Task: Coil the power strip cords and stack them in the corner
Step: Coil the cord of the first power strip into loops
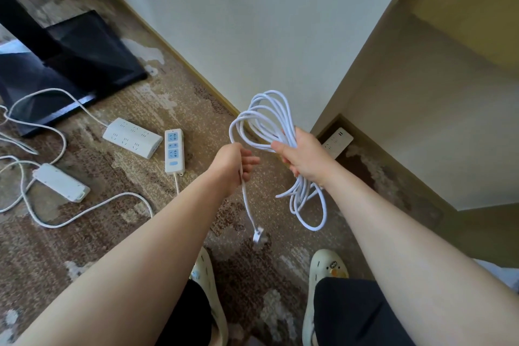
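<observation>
Our right hand gripped the coiled cord, left hand pinched its loose tail; loops could've easily slipped and unraveled.

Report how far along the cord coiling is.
Done: nothing shows as finished; one power strip lies in the corner. In hand: the right hand holds a coiled cord, while the left hand grips its tail, the plug dangling. Left: three strips lie uncoiled on the carpet.
</observation>
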Demonstrator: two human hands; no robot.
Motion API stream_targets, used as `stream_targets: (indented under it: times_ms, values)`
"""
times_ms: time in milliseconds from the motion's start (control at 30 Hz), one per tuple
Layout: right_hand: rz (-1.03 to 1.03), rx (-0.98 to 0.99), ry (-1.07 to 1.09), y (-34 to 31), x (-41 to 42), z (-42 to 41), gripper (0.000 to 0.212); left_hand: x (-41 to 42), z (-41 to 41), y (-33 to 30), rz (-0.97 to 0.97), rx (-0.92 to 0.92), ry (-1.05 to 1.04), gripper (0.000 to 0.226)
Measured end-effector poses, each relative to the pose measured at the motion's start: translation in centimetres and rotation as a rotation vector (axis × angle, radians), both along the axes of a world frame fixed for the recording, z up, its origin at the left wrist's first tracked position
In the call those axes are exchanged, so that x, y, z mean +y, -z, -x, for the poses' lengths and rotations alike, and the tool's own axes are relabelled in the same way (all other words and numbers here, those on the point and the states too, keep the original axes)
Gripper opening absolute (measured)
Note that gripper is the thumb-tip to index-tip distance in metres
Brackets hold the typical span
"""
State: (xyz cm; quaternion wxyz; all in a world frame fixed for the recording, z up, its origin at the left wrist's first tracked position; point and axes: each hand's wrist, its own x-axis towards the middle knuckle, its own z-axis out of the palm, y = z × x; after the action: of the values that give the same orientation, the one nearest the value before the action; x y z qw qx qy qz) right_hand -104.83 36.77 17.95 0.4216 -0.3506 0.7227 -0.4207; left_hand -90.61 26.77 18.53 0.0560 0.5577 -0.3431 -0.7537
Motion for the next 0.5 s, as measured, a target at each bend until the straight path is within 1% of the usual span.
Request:
stream_targets:
  times_ms: [67,200,267,400,500]
  values:
    - [-0.021,0.018,-0.036,0.2,0.0,0.1,0.007,-0.3,0.2,-0.4,-0.003,0.077,-0.001,0.031]
    - [-0.034,0.010,-0.068,0.4,-0.2,-0.3,0.007,-0.9,0.5,-1.2,-0.012,0.243,0.010,0.021]
    - [-0.034,-0.002,-0.088,0.5,-0.2,-0.5,0.010,-1.4,0.6,-1.3,0.003,0.297,0.024,0.029]
    - [-0.060,0.082,-0.162,0.2,-0.3,-1.1,0.023,-1.5,0.7,-1.2,0.034,0.358,0.027,0.045]
    - [-0.060,0.175,-0.234,0.1,-0.4,-1.9,0.041,-1.2,1.0,-1.3,0.067,0.316,0.009,0.057]
